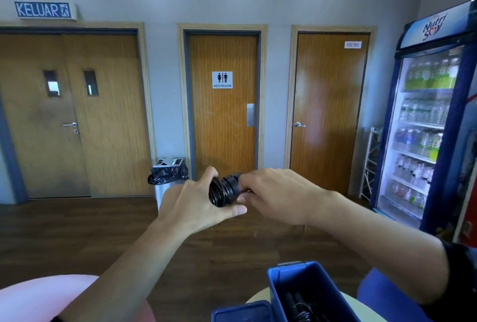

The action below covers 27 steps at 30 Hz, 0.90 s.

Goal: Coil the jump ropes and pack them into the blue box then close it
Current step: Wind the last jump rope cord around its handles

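Observation:
I hold a black jump rope up in front of me, its thin cord wound in tight turns around the black handles. My left hand grips the wound bundle from the left, thumb underneath. My right hand pinches the rope at the bundle's right end. Down at the lower edge stands the blue box, open, with dark handles and cord of another rope inside. Its blue lid lies just left of it.
The box stands on a pale round table. A pink rounded surface fills the lower left. Beyond lie a dark wood floor, a lined bin, three wooden doors and a drinks fridge at right.

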Motion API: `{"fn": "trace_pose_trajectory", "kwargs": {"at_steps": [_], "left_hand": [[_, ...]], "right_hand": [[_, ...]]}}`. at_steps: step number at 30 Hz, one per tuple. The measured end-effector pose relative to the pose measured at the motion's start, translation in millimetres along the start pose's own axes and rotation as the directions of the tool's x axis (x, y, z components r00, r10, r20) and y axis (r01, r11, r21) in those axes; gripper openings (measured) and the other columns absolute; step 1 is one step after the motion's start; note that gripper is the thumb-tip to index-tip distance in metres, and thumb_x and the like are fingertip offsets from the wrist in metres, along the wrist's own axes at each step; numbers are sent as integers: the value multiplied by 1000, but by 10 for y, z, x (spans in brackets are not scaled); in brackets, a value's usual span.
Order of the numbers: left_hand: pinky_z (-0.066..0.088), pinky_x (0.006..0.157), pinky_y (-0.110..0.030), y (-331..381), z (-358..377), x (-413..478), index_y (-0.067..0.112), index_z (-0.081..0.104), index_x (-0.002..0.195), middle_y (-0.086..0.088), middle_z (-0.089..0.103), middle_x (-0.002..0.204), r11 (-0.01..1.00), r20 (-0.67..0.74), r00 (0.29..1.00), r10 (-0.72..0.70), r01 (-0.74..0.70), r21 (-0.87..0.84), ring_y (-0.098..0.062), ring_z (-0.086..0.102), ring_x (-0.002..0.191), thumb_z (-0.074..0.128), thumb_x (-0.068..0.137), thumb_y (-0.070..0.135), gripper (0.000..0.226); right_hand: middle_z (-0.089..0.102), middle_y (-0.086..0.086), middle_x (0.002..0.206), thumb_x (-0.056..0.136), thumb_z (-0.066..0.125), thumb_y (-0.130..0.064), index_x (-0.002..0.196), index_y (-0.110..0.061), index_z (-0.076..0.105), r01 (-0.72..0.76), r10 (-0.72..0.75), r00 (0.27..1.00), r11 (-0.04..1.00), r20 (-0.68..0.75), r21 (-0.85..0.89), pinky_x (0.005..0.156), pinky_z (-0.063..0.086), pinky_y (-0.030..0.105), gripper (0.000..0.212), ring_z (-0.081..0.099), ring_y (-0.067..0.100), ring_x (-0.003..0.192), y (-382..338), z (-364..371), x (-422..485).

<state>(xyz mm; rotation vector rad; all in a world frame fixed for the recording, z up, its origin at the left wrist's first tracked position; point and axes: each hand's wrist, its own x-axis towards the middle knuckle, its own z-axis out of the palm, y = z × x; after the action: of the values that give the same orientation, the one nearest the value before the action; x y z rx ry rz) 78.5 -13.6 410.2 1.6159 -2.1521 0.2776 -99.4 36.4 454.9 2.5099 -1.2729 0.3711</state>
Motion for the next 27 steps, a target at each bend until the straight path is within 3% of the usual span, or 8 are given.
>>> {"fn": "trace_pose_trajectory", "kwargs": {"at_steps": [4, 7, 10, 13, 17, 21, 24, 27], "left_hand": [[52, 66, -32, 45, -10, -9, 36, 39, 119, 9, 66, 78, 982, 36, 982, 187, -187, 8, -16, 66, 75, 27, 62, 95, 83], [44, 57, -27, 1, -59, -25, 47, 43, 121, 5, 56, 60, 943, 117, 951, 285, -256, -213, -6, 55, 54, 34, 64, 88, 71], [50, 67, -33, -3, -127, -36, 56, 48, 105, 5, 67, 78, 805, 144, 921, 362, -231, -546, -8, 64, 71, 50, 65, 77, 46], [51, 62, -27, 21, -189, -56, 39, 58, 106, 5, 69, 84, 570, 77, 919, 386, -172, -804, -13, 66, 70, 58, 68, 62, 45], [44, 48, -30, 61, -191, -110, 20, 56, 106, -8, 60, 66, 350, -26, 951, 308, -139, -927, -23, 53, 49, 61, 72, 55, 49], [42, 45, -31, 83, -203, -62, 4, 47, 115, -21, 57, 62, 148, -21, 986, 165, -46, -988, -25, 48, 40, 64, 69, 69, 81], [43, 45, -31, 124, -199, -39, 20, 48, 120, -24, 57, 64, 92, -21, 994, 108, -31, -995, -26, 48, 39, 62, 72, 66, 68], [45, 44, -31, 165, -170, -38, 17, 52, 123, -26, 56, 67, 26, 23, 995, 101, 20, -999, -26, 50, 40, 65, 64, 77, 85]], "right_hand": [[47, -9, 80, 97, 53, -27, 92, -14, 63, 284, -305, 945, 944, -115, -167, 52, 43, 27, 17, 47, 10, 65, 168, -116, 130], [56, -12, 78, 91, 59, -40, 87, -18, 65, 229, -219, 972, 962, -79, 148, 61, 44, 26, 23, 50, 5, 66, 371, -159, 226], [58, 9, 70, 85, 68, -38, 76, -5, 61, 107, -87, 994, 884, -64, 454, 61, 40, 34, 34, 50, 18, 61, 522, -98, 340], [55, 11, 66, 88, 66, -24, 68, 1, 59, 21, -32, 999, 700, 2, 714, 61, 40, 31, 34, 49, 22, 62, 560, 28, 379], [49, -11, 48, 94, 47, 4, 63, -11, 48, -39, 89, 996, 584, -17, 811, 46, 35, 11, 34, 44, -1, 41, 465, 216, 337], [34, -12, 44, 102, 25, -41, 60, -16, 40, -68, 209, 977, 521, -50, 851, 45, 28, 13, 51, 31, 3, 41, 335, 414, 312], [36, -13, 46, 100, 24, -49, 59, -18, 41, -107, 296, 953, 537, -69, 837, 53, 28, 19, 54, 32, 3, 46, 202, 554, 268], [40, -10, 53, 98, 26, -52, 60, -20, 43, -146, 372, 927, 501, -59, 853, 56, 29, 25, 54, 35, 5, 49, 94, 626, 221]]}}
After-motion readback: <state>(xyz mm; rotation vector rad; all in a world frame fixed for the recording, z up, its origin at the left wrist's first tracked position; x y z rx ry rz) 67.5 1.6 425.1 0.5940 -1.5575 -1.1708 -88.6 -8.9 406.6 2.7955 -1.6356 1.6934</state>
